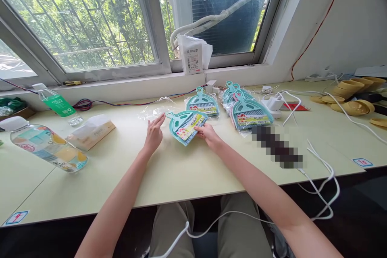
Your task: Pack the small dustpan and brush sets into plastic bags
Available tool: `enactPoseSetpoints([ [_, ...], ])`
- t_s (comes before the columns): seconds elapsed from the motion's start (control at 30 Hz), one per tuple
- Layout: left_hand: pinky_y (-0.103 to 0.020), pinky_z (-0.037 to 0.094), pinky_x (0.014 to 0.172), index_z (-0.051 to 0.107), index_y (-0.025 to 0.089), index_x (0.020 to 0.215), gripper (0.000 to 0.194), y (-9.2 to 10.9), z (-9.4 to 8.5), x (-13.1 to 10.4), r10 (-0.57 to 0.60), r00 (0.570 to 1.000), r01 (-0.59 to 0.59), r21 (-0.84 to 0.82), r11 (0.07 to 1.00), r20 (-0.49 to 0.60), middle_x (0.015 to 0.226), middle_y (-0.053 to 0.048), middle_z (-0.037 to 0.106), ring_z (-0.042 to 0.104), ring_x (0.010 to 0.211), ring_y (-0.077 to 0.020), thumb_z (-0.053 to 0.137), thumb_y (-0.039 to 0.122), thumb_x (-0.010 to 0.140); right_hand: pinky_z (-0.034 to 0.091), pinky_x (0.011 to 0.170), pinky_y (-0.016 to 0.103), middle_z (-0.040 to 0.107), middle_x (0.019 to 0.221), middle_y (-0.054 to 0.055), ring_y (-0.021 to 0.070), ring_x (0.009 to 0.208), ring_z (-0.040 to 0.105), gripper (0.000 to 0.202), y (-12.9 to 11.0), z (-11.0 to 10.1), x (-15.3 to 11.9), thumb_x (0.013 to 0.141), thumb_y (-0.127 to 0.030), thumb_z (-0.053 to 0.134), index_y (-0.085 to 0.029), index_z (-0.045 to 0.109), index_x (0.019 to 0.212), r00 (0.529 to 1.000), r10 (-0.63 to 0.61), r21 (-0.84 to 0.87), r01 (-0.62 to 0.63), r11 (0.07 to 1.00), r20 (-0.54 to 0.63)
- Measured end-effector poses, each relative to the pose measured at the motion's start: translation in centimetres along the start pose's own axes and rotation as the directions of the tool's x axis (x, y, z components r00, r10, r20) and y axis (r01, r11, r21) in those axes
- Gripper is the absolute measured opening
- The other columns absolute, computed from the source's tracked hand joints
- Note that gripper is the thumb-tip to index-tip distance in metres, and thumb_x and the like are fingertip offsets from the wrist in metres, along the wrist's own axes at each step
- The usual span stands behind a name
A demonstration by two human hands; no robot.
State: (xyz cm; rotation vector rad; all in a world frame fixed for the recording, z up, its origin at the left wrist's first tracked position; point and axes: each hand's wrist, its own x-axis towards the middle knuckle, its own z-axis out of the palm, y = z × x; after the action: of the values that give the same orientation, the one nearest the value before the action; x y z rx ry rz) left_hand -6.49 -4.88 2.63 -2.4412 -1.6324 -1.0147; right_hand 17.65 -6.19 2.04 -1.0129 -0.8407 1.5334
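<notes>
A teal dustpan and brush set (185, 125) with a yellow printed label is held slightly tilted over the middle of the table. My right hand (208, 135) pinches its right edge near the label. At the handle end, on the left, my left hand (154, 131) has its fingers stretched out beside the handle; whether they touch it is unclear. A clear plastic bag (159, 109) lies crumpled behind my left hand. Another wrapped set (202, 102) rests behind the held one, and a pile of wrapped sets (249, 113) lies to the right.
Two bottles (50, 145) (56, 102) and a tissue box (95, 133) stand at left. A power strip (274, 105) with white cables, a blurred-out dark object (278, 147) and yellow-brown cups (353, 92) are at right. A white package (194, 56) sits on the windowsill.
</notes>
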Motion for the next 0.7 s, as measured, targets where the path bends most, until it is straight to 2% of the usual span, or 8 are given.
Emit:
enactPoseSetpoints([
  [0.1,-0.051,0.023,0.114,0.041,0.023,0.141,0.072,0.6,0.0,0.1,0.065,0.996,-0.057,-0.133,0.990,0.062,0.148,-0.004,0.040,0.036,0.136,-0.0220,0.035,0.001,0.073,0.060,0.075,0.033,0.073,0.092,0.007,0.0176,0.079,0.070,0.017,0.3,0.2,0.1,0.074,-0.010,0.066,-0.015,0.062,0.090,0.996,-0.008,-0.042,0.012,0.999,0.092],
  [0.27,-0.042,0.033,0.111,0.044,0.024,0.140,0.071,2.0,-0.6,0.0,0.119,0.986,-0.086,-0.259,0.962,0.114,0.142,-0.004,0.048,0.040,0.133,-0.0198,0.037,0.003,0.072,0.060,0.077,0.034,0.073,0.092,0.006,0.0180,0.081,0.070,0.015,0.5,0.6,0.0,0.075,-0.010,0.066,-0.015,0.061,0.087,0.999,-0.041,-0.017,0.042,0.999,0.020],
  [0.4,-0.047,0.015,0.117,0.034,0.026,0.145,0.066,3.1,-1.1,-0.1,0.137,0.988,-0.112,-0.289,0.951,0.068,0.149,-0.004,0.039,0.030,0.140,-0.0225,0.045,0.014,0.081,0.059,0.084,0.036,0.073,0.091,0.007,0.0192,0.086,0.070,0.011,0.5,0.3,0.1,0.074,-0.010,0.068,-0.015,0.061,0.082,0.998,-0.036,0.066,0.039,0.997,-0.042],
  [0.43,-0.049,0.007,0.117,0.028,0.028,0.147,0.067,3.2,-1.1,-0.1,0.100,0.995,-0.094,-0.283,0.954,0.007,0.152,-0.004,0.032,0.023,0.142,-0.0235,0.048,0.019,0.084,0.059,0.084,0.036,0.073,0.090,0.007,0.0196,0.087,0.070,0.011,0.5,0.2,0.1,0.074,-0.011,0.068,-0.015,0.061,0.081,0.998,-0.038,0.082,0.041,0.996,-0.044],
  [0.5,-0.052,-0.001,0.116,0.014,0.029,0.150,0.073,2.9,-1.1,-0.1,-0.091,0.981,0.038,-0.292,0.956,-0.170,0.158,-0.005,0.017,0.008,0.145,-0.0248,0.051,0.031,0.087,0.058,0.086,0.036,0.073,0.090,0.007,0.0201,0.089,0.069,0.012,0.4,0.1,0.2,0.074,-0.011,0.069,-0.015,0.061,0.080,0.998,-0.053,0.102,0.055,0.993,-0.028],
  [0.57,-0.051,0.003,0.116,0.005,0.027,0.150,0.082,2.3,-1.0,0.0,-0.381,0.880,0.250,-0.406,0.879,-0.283,0.159,-0.007,0.005,-0.001,0.146,-0.0254,0.054,0.040,0.087,0.058,0.086,0.036,0.073,0.091,0.007,0.0199,0.088,0.069,0.010,0.4,0.1,0.2,0.074,-0.011,0.068,-0.014,0.062,0.082,0.997,-0.077,0.117,0.076,0.990,0.005],
  [0.63,-0.049,0.015,0.116,0.006,0.024,0.150,0.082,1.5,-0.9,0.3,-0.619,0.767,0.415,-0.608,0.677,-0.166,0.159,-0.012,0.007,0.005,0.146,-0.0264,0.053,0.047,0.086,0.058,0.087,0.037,0.073,0.092,0.008,0.0198,0.087,0.070,0.009,0.3,0.3,0.1,0.075,-0.012,0.067,-0.013,0.063,0.083,0.994,-0.103,0.125,0.097,0.987,0.039],
  [0.7,-0.045,0.029,0.112,0.016,0.019,0.148,0.071,0.9,-1.0,0.6,-0.652,0.750,0.472,-0.780,0.411,0.110,0.154,-0.017,0.022,0.024,0.142,-0.0266,0.044,0.049,0.090,0.057,0.088,0.037,0.073,0.092,0.008,0.0198,0.088,0.070,0.010,0.3,0.6,-0.1,0.075,-0.014,0.068,-0.013,0.064,0.085,0.990,-0.120,0.119,0.111,0.987,0.073],
])
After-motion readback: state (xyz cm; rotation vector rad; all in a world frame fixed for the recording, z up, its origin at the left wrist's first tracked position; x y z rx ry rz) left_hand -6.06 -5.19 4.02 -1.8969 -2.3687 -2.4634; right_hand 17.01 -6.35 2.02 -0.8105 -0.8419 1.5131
